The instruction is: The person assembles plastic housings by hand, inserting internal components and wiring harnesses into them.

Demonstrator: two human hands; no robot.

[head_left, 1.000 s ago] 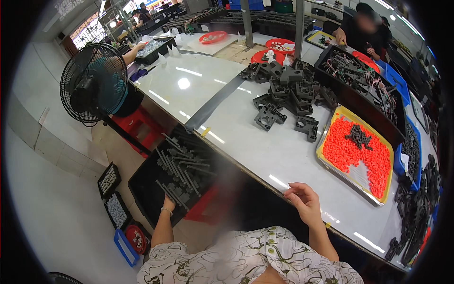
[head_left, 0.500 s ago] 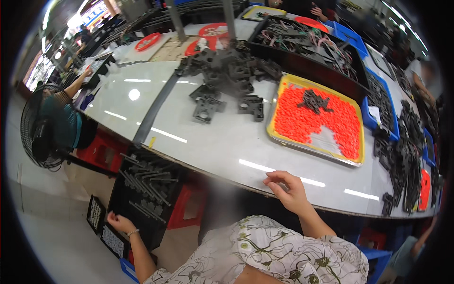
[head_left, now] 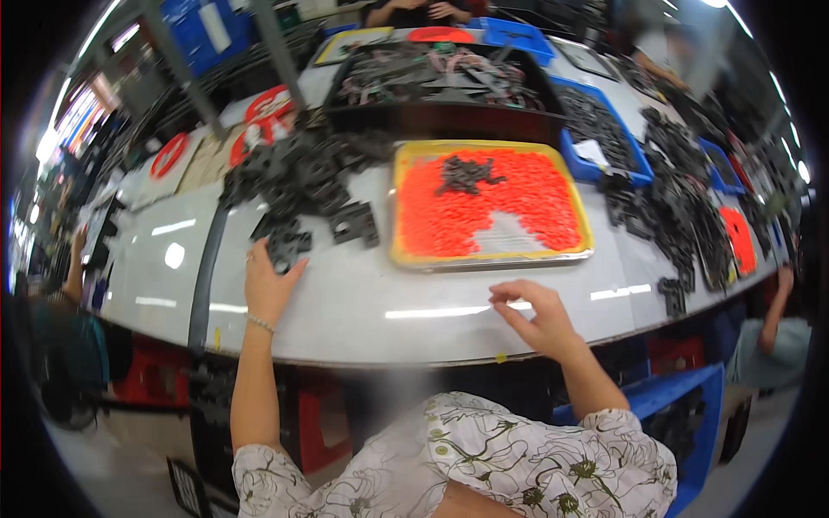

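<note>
My left hand reaches over the table, thumb and fingers spread at the near edge of a black plastic part. Its fingertips seem to touch that part but are not closed round it. The part lies at the front of a heap of similar black plastic parts; another blocky black part sits to its right. My right hand hovers near the table's front edge, fingers bent and tips close to the thumb. Whatever they may pinch is too small to see. Beyond it stands a yellow-rimmed tray of small orange pieces.
Small dark pieces are piled on the orange ones. Behind is a black bin of wired parts; a blue crate and heaped black parts lie right. Metal posts rise back left. Other people sit around.
My left hand has come up from the black crate below the table's left side to the black parts. My view has turned left. The right hand keeps its bent pose.
</note>
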